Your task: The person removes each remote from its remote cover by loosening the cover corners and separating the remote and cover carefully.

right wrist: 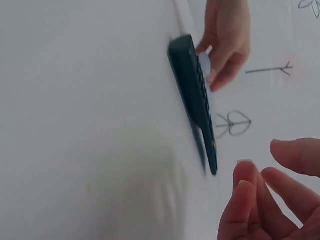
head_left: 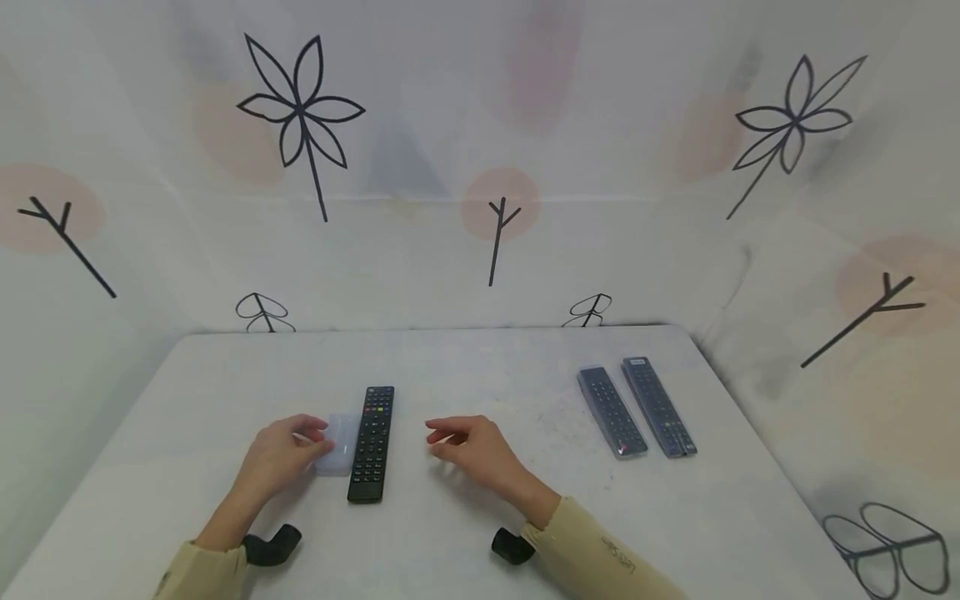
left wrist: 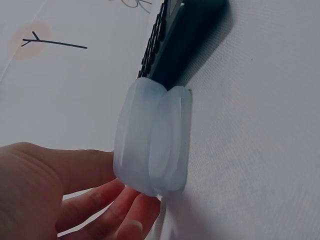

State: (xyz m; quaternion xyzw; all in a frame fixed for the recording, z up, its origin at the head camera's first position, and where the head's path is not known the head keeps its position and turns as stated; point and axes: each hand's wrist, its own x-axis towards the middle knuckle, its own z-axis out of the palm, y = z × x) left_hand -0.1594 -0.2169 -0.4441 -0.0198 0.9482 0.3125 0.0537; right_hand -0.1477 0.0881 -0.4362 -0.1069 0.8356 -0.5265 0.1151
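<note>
My left hand pinches a translucent bluish-white sleeve between thumb and fingers. The sleeve looks soft and doubled over, with rounded edges, and lies low at the white tabletop. Close along its right side in the head view is a black remote control, buttons up. To the right of that remote, my right hand hovers over the table with loosely bent fingers and nothing in them. In the right wrist view, the fingers and thumb stand apart from the remote.
Two more remotes, a left one and a right one, lie at the far right, with a shiny covering over them. A patterned cloth wall rises behind the white table. Dark wrist camera mounts sit at both sleeves.
</note>
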